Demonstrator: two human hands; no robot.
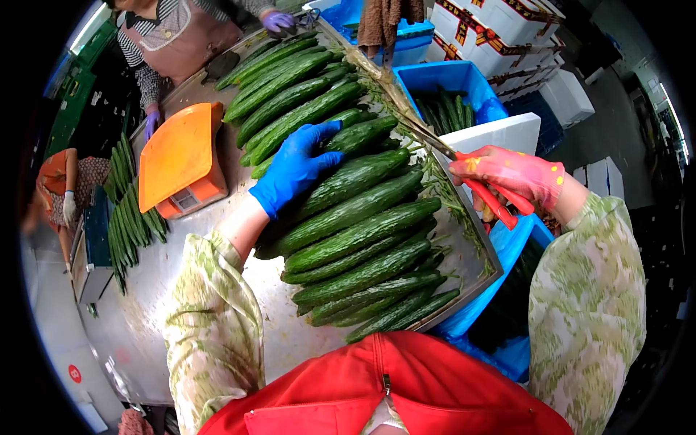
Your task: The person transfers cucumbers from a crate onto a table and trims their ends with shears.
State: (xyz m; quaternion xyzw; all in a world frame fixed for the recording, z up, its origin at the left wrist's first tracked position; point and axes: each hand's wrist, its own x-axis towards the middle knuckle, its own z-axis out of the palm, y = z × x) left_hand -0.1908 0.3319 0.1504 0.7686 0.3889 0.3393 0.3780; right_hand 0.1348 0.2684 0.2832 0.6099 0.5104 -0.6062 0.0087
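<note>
Blue-gloved left hand: laid over the cucumbers, thumb and fingers spread apart; whether it clamps one cannot be told.
Pink-gloved right hand: closed around the red-handled scissors, beside the row.
Cucumbers: side by side in a long row on the metal table.
Orange scale: on the table, left of the row.
Co-worker: at the table's far end, purple gloves on.
</note>
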